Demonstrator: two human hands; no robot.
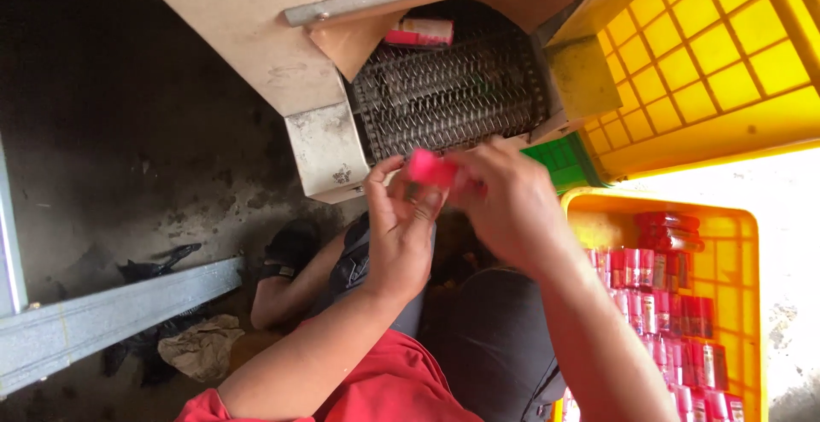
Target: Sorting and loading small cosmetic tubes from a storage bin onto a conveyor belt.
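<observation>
Dark, stained concrete floor (128, 131) below; grey metal rail (102, 319) crossing at lower left, crumpled tan rag (201, 347) beside it. Beige machine housing (248, 20) overhead, wire-mesh conveyor belt (453, 89) emerging from its opening, one pink-and-white packet (418, 32) lying at the belt's far end. Two yellow plastic crates: one empty, tilted at upper right (717, 55); one lower right (747, 243), packed with rows of red-and-silver packets (675, 319), too many and too blurred to count. Green crate edge (559, 159) between them. Both hands raised just in front of the belt's near edge. Left hand (401, 230) and right hand (508, 204) together pinching one small pink packet (430, 168), fingers closed on it from both sides. Packet blurred, details unclear. Red sleeve (384, 392) at bottom; dark trousers and black shoe (290, 247) under the hands.
</observation>
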